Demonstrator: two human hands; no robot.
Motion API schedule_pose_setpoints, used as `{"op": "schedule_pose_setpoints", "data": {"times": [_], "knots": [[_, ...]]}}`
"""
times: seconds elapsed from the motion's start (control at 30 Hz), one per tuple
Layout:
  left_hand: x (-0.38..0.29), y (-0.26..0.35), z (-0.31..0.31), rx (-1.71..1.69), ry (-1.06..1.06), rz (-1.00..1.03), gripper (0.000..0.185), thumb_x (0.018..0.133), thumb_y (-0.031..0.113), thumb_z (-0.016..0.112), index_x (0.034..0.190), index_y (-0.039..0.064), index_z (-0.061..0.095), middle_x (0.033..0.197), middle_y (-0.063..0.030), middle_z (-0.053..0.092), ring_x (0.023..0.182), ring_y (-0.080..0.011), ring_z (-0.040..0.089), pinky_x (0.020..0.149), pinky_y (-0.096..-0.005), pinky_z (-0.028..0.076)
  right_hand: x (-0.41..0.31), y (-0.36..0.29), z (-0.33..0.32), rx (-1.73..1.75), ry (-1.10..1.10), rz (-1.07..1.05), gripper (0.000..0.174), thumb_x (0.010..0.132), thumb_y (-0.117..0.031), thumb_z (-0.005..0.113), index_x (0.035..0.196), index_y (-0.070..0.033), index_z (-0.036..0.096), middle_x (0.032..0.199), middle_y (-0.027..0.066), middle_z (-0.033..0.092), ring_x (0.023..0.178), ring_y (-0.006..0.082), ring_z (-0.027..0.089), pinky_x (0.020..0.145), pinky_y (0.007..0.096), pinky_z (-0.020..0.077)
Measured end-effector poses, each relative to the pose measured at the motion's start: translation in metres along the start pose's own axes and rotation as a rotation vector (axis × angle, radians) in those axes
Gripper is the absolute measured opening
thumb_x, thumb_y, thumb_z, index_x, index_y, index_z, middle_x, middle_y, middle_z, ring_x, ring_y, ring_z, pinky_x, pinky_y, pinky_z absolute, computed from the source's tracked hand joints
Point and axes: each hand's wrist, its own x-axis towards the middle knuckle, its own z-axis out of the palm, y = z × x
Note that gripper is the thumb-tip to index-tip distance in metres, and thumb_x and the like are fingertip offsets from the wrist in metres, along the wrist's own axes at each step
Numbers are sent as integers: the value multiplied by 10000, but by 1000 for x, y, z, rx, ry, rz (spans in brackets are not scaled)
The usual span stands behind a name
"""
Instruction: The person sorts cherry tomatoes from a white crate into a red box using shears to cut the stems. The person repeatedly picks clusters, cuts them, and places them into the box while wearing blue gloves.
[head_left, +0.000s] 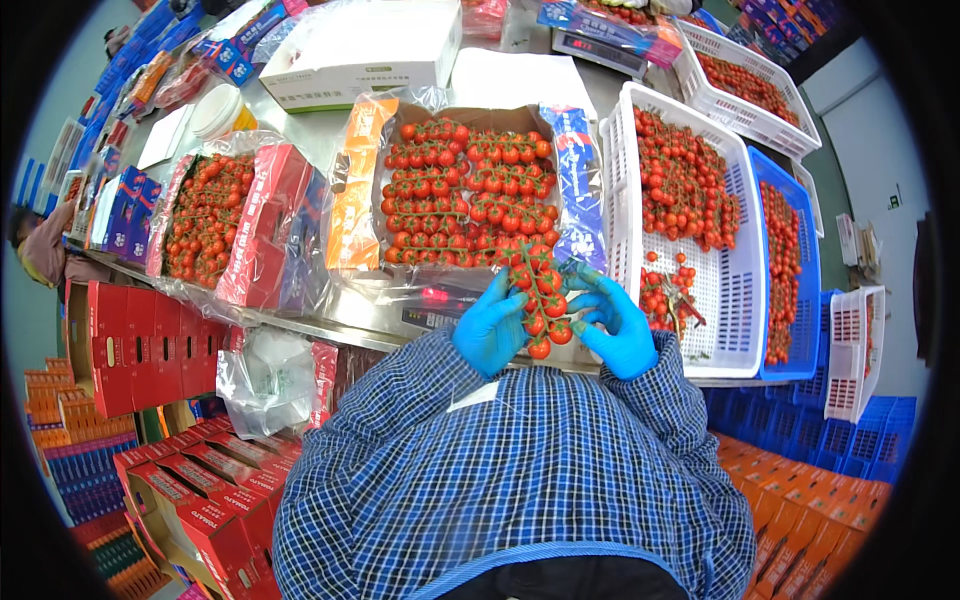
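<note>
My blue-gloved left hand (491, 330) holds a truss of red cherry tomatoes (534, 300) from its left side, the thumb lying against the fruit. Across from it, my blue-gloved right hand (619, 322) has curved, spread fingers at the truss's right edge; whether they grip it is unclear. The truss hangs over the near edge of a film-lined carton (360, 187), where tomato trusses (469, 195) lie in two columns of rows. Under that carton's front shows a digital scale (427, 300) with a lit red display.
Right of the carton stands a white crate (739, 300) with trusses, loose tomatoes and red-handled snips (684, 300). A blue crate (806, 300) of tomatoes adjoins it. On the left is another filled carton (262, 217). Red cartons (150, 360) are stacked below the metal table (345, 330).
</note>
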Motion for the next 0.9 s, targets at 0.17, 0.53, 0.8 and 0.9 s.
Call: {"op": "schedule_pose_setpoints", "data": {"times": [0.17,0.53,0.8,0.9], "knots": [[-16,18,-2,-81,-97,-78,721,833,212,546,1399,65,124,1410,-196,245,1284,-359,297,1041,-514,275,-3,2,14,163,61,158,533,804,30,547,1301,24,353,1166,119,517,967,149,540,802,244,451],[-6,4,2,-88,-89,-166,763,801,302,579,1408,110,157,1394,-166,290,1273,-317,323,1040,-518,272,-9,65,-82,-588,482,-167,369,765,-18,575,1130,-5,532,1012,117,567,920,209,559,816,310,457],[43,-66,26,-79,-32,-133,773,812,342,571,1416,127,139,1441,-126,209,1323,-316,226,1056,-515,250,-41,212,-272,-1272,-121,878,1146,575,-509,751,1376,37,140,1319,265,347,1188,361,412,974,406,384],[71,-112,46,-56,65,-120,794,796,349,585,1416,133,140,1450,-130,188,1316,-310,243,1053,-497,268,-39,234,-301,-1337,-155,883,1068,573,-421,760,1379,-19,186,1213,230,434,1082,348,489,922,424,421]]}}
